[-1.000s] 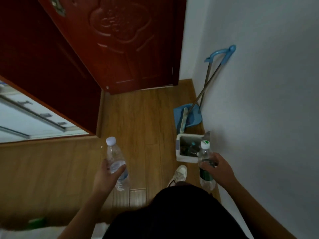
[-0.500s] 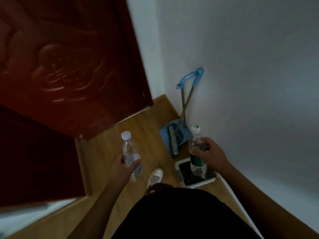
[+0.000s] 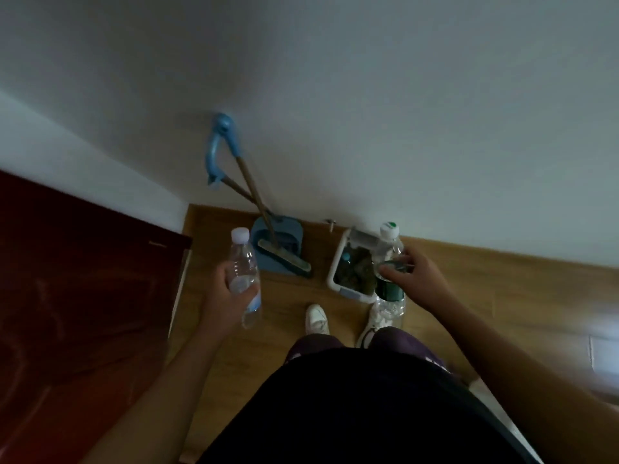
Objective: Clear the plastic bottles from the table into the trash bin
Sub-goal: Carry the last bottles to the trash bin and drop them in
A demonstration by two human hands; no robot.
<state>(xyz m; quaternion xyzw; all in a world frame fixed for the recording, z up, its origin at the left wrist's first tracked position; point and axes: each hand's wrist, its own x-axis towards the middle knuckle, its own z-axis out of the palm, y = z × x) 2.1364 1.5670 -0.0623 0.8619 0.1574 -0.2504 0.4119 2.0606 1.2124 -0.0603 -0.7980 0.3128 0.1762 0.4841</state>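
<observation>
I see L hand (image 3: 231, 289) fingers wrapped round clear bottle (image 3: 244, 262), upright. R hand (image 3: 410, 276) fingers grip green-label bottle (image 3: 388, 262) over bin (image 3: 335, 279).

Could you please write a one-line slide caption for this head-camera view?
Person stands over an open trash bin, a plastic bottle in each hand, dustpan beside it.

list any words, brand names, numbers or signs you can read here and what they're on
No text can be read anywhere in this view.
Bottle with the blue label, in the left hand: the label is too blurred to read.
Bottle with the green label, in the right hand: the dark label print is unreadable, and the green mark on its white cap is too small to make out.
Trash bin, dustpan and door: no lettering shows.
</observation>
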